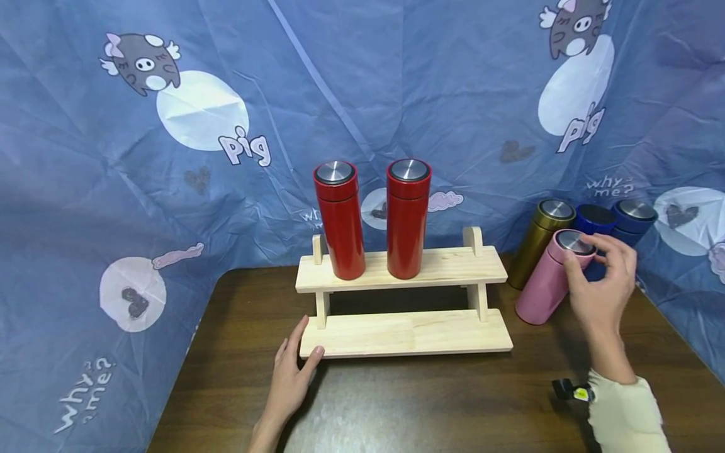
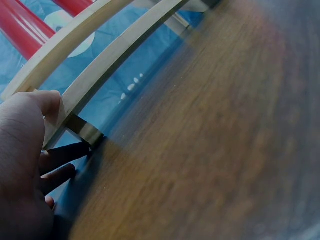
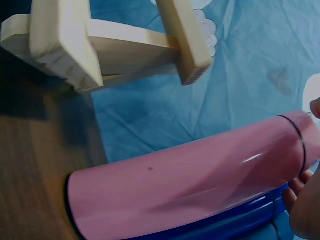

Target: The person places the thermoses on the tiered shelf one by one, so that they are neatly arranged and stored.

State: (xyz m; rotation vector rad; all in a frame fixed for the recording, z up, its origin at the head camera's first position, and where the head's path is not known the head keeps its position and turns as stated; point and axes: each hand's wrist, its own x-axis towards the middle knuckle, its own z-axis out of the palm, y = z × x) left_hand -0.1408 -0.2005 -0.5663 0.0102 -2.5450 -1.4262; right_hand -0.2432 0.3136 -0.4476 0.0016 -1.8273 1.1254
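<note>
Head view: right hand [image 1: 605, 283] pinched pink flask [image 1: 546, 282], left hand [image 1: 290, 382] gripped wooden rack [image 1: 404, 333]; right-wrist view alone showed the flask's black base rim [image 3: 71, 215].

We see a rack [image 1: 408, 333] of smooth, matt, pale wood with visible grain. To its right, the pink flask [image 1: 542, 286] has a glossy coat and a shiny metal top [image 1: 571, 241]. The red flasks [image 1: 342, 233] are glossy too, metal-topped. The table [image 1: 425, 402] looks wood-grained with a soft sheen; the far cloth [image 1: 362, 69] looks creased.
</note>
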